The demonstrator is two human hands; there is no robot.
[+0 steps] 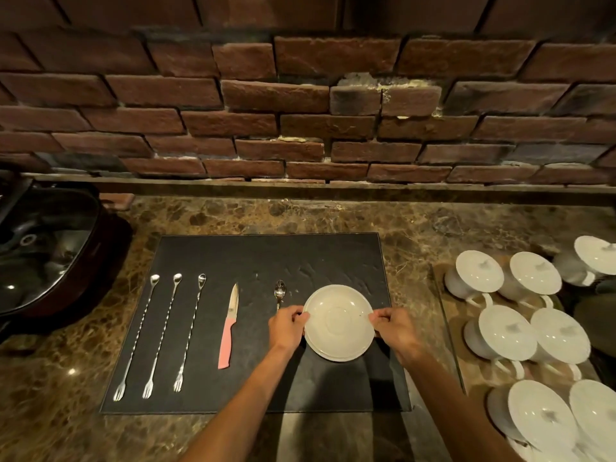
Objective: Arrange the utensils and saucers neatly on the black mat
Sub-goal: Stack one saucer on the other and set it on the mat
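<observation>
A white saucer (338,323) rests on the right part of the black mat (266,258). My left hand (286,328) grips its left rim and my right hand (395,328) grips its right rim. A small teaspoon (280,291) lies just left of the saucer, its handle partly hidden behind my left hand. Further left lies a pink-handled knife (229,328), blade pointing away. Three long twisted bar spoons with fork ends (160,335) lie side by side on the mat's left part.
Several white lidded cups (520,331) crowd a glass tray on the right. A dark sink basin (43,251) sits at the left. The brick wall (300,111) closes the back of the marble counter (50,411).
</observation>
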